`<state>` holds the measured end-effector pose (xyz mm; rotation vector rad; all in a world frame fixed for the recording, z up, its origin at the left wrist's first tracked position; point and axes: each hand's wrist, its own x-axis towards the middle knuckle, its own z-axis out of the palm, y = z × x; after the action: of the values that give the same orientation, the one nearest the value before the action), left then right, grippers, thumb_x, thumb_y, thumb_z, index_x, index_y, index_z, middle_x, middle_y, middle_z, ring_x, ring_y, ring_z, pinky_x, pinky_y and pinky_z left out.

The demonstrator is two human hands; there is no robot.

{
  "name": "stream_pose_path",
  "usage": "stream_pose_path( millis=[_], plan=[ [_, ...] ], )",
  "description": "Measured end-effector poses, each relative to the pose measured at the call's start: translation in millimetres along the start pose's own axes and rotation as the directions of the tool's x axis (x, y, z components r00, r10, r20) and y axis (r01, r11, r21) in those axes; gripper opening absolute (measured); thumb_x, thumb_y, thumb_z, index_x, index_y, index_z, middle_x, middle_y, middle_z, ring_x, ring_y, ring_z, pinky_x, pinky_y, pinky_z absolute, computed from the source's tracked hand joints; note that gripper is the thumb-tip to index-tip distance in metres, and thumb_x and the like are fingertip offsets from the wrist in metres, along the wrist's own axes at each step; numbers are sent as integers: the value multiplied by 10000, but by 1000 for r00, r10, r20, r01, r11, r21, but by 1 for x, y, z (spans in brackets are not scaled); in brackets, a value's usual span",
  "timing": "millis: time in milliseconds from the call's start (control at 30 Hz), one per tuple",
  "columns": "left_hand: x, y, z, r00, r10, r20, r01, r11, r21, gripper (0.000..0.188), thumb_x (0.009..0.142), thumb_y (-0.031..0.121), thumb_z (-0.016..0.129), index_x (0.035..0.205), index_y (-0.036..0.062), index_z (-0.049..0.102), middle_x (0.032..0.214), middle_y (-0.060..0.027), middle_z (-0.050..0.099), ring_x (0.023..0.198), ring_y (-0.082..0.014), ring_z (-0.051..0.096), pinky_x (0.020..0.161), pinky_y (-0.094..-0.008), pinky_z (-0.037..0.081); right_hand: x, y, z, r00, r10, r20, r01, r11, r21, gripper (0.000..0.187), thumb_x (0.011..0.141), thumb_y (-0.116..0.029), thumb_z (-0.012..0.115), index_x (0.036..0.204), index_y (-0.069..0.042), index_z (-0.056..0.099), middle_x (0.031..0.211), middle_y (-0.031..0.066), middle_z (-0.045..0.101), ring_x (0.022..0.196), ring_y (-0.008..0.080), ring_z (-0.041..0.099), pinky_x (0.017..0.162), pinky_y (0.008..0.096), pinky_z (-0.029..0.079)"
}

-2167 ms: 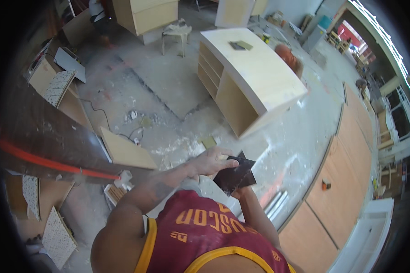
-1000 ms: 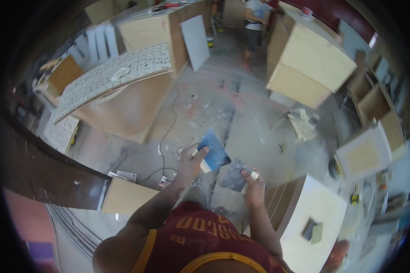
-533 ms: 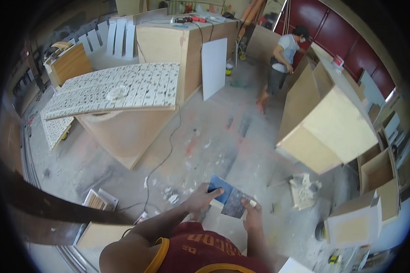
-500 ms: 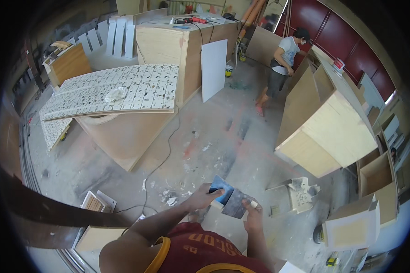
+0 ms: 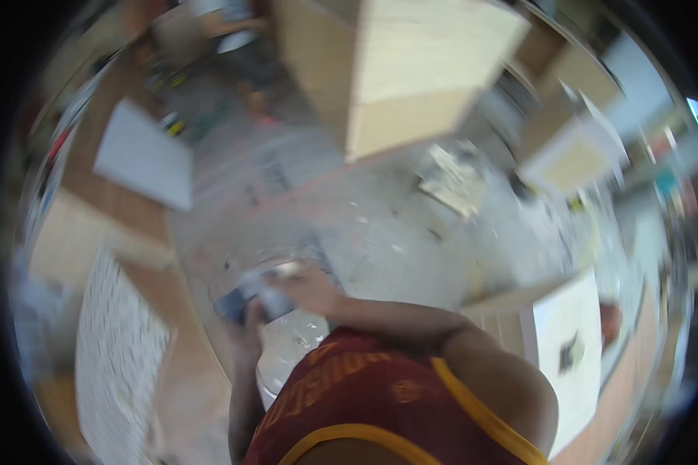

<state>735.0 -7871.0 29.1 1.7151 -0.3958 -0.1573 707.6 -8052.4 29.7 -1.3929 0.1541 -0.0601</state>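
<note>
Motion blurs the picture. My left hand [image 5: 251,319] closes on a flat blue scraper [image 5: 231,305] in front of my body. My right hand [image 5: 312,287] is closed round a flat grey scraper [image 5: 274,301] with a pale end near its fingers. The two scrapers are close together and seem to overlap; whether they touch I cannot tell. Just under them is a whitish, speckled round surface [image 5: 293,345], partly hidden by my hands and shirt.
A large pale wooden cabinet [image 5: 423,77] stands ahead; a co-worker [image 5: 236,46] is left of it. A white panel [image 5: 143,155] and a speckled board [image 5: 120,349] are at left. A cream-coloured piece [image 5: 454,180] lies on the floor. White-faced box [image 5: 570,349] at right.
My view has swung to the right, so the cabinet, co-worker and panels sit further left. My hands have shifted left in the picture, still holding both scrapers close together.
</note>
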Motion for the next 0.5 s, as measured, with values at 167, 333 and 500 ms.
stream_pose_path(
  millis=[167,333,500],
  plan=[
    [87,-6,-29,960,-262,93,198,879,434,407,1020,333,573,1015,-73,597,790,-67,618,717,-155,563,635,-348,458,97,29,-4,997,-70,24,66,988,137,289,917,-251,693,1131,-57,710,1020,75,726,915,140,651,830,307,521],
    [171,-19,-62,748,-596,293,289,690,664,597,982,462,591,1188,-98,571,1030,-165,650,942,-250,594,816,-409,475,142,11,-16,968,223,114,-247,922,297,264,871,-195,700,1108,-81,718,930,67,725,860,148,663,808,312,528],
    [254,-31,-27,688,-537,487,19,685,728,704,952,496,611,1290,-113,513,1208,-229,596,1126,-312,552,1010,-424,401,170,69,-56,932,-48,-360,148,956,254,237,897,-199,676,1104,-90,720,920,57,722,835,147,653,774,326,526]
  ],
)
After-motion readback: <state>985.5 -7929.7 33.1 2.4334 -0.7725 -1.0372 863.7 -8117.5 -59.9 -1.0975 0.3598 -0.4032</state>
